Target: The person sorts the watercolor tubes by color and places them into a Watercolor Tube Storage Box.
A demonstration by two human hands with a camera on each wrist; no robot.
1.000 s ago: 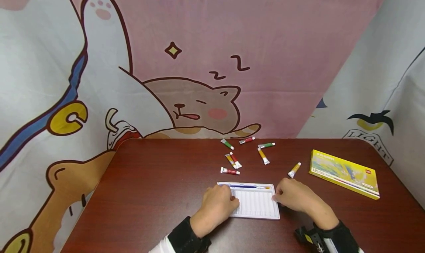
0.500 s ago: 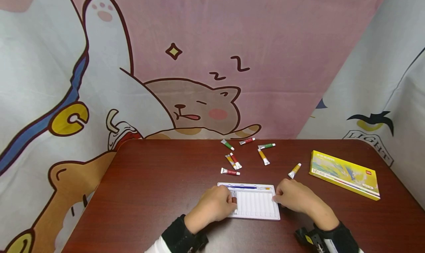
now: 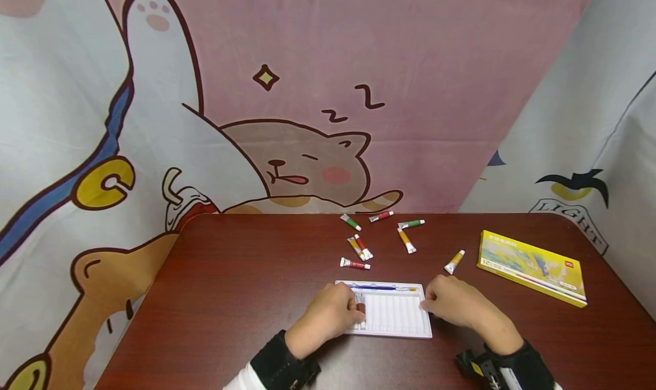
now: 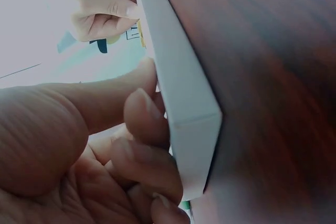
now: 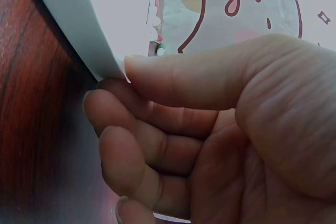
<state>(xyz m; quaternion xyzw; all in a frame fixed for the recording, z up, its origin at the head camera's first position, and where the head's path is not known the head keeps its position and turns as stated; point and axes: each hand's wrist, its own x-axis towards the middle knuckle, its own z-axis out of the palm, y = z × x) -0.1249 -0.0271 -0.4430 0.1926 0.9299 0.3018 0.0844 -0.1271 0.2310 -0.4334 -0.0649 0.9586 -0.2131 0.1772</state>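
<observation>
A white plastic tray (image 3: 394, 316) with long slots lies flat on the table, and a blue-handled brush (image 3: 376, 287) sits along its far side. My left hand (image 3: 327, 315) is over the tray's left end, fingers curled, thumb and forefinger at a brown-banded paint tube (image 3: 361, 308) in a left slot; the hand covers part of the tube. In the left wrist view, its thumb (image 4: 121, 90) reaches over the rim. My right hand (image 3: 456, 300) pinches the tray's right edge, with the thumb (image 5: 178, 77) on top and curled fingers beside and below.
Red, green and yellow paint tubes (image 3: 355, 263) lie loose beyond the tray. One yellow tube (image 3: 454, 262) is just past my right hand. A yellow paint box (image 3: 533, 270) lies at the right of the brown table (image 3: 230, 299). A printed cloth (image 3: 435, 94) hangs behind.
My left hand has drawn slightly left and its thumb has shifted, so the tube's brown band now shows. The right hand keeps its hold on the tray edge.
</observation>
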